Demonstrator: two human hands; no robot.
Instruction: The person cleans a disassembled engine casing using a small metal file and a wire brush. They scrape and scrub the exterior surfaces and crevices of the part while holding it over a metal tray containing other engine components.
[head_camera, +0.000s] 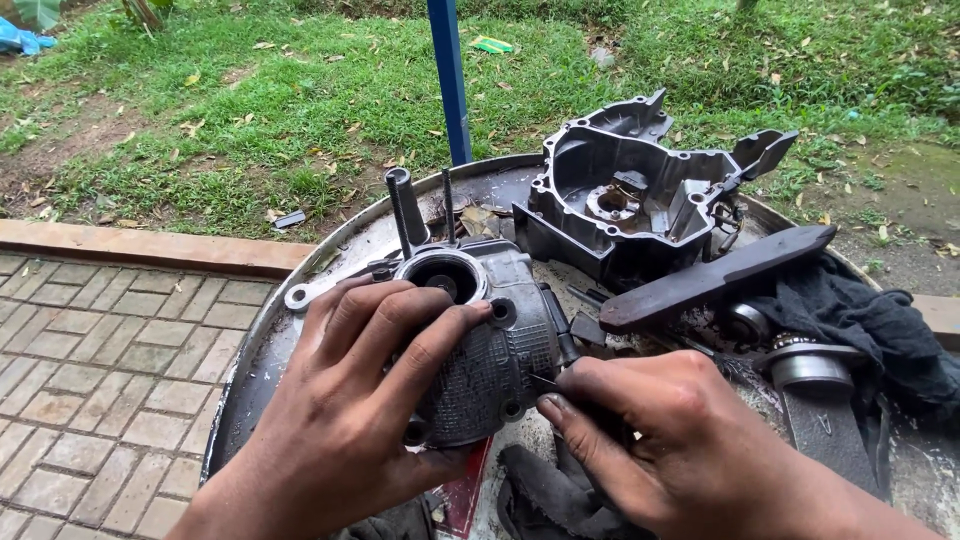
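My left hand (350, 400) grips a grey, greasy engine casing part (495, 345) from the left, fingers spread over its ribbed side. The part has a round bore on top and studs sticking up. My right hand (660, 440) is pinched at the part's right edge, thumb and finger closed on a small thin dark tool or piece that I cannot make out. Both hands work over a round metal tray (262, 340).
A dark open crankcase half (640, 195) stands at the tray's back. A long dark flat bar (715, 275), a black rag (860, 320), bearings and a shaft lie at right. A blue post (450, 80) rises behind. Brick paving lies left, grass beyond.
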